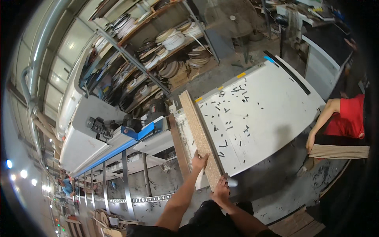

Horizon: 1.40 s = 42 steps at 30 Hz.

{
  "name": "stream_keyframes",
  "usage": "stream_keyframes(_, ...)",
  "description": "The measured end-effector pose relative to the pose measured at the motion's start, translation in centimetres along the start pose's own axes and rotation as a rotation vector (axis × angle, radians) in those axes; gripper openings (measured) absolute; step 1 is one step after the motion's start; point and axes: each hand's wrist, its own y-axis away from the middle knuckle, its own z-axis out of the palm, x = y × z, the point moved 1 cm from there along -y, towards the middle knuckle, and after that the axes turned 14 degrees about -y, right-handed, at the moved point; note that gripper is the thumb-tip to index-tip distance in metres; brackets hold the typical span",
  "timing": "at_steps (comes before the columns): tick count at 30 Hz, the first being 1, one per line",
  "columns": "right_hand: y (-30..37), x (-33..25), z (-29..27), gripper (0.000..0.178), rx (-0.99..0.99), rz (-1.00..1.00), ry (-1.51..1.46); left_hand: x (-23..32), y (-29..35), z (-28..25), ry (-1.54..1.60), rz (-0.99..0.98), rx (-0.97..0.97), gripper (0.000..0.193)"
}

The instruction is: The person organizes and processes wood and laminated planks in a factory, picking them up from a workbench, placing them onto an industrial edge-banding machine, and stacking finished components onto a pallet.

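Note:
A long particle-board panel (197, 126) stands on its edge along the left side of a white worktable (272, 98). My left hand (199, 161) grips the panel's near left edge. At the panel's nearest corner, my right hand (221, 189) is closed on it. The panel runs from my hands away toward the machine. Small dark offcuts (233, 118) lie scattered over the white top.
A grey and blue machine (118, 134) with a long rail sits to the left. Shelves (158, 55) of coiled edge strips stand behind it. At the right, a person in a red top holds a stack of boards (339, 151). A fan (233, 17) stands at the back.

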Motion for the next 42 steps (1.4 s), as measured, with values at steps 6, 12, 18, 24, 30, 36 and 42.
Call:
stream_keyframes(6, -2.0, 6.3, -9.3, 0.121, 0.019, -0.058, 0.050, 5.2, 0.7, 5.6, 0.040, 0.022, 0.066, 0.084)
stream_keyframes(12, -4.8, 14.6, -18.0, 0.119, -0.039, -0.094, 0.063, 10.2, 1.9, 11.3, 0.118, 0.029, -0.062, 0.092)
stream_keyframes(18, -4.2, 16.4, -21.2, 0.114, 0.005, 0.025, 0.088, 3.9, -6.5, 10.4, 0.340, 0.175, -0.451, 0.047)
stream_keyframes(24, -0.7, 16.8, -19.1, 0.102, 0.227, 0.287, 0.120, -1.5, -34.0, -1.4, 0.264, 0.122, 0.033, 0.065)
stream_keyframes(30, 4.5, 22.1, -14.4, 0.076, 1.350, 0.522, -1.491, 6.1, -55.2, -7.8, 0.402, 0.193, -0.351, 0.107)
stream_keyframes(36, 2.1, 18.1, -13.2, 0.064, 0.656, 0.660, -0.400, 12.1, -56.8, -5.5, 0.610, 0.185, -0.867, 0.106)
stream_keyframes(42, 0.6, 18.0, -12.9, 0.064, 0.862, 0.672, -0.966, 12.9, -55.6, -5.4, 0.629, 0.199, -0.860, 0.104)
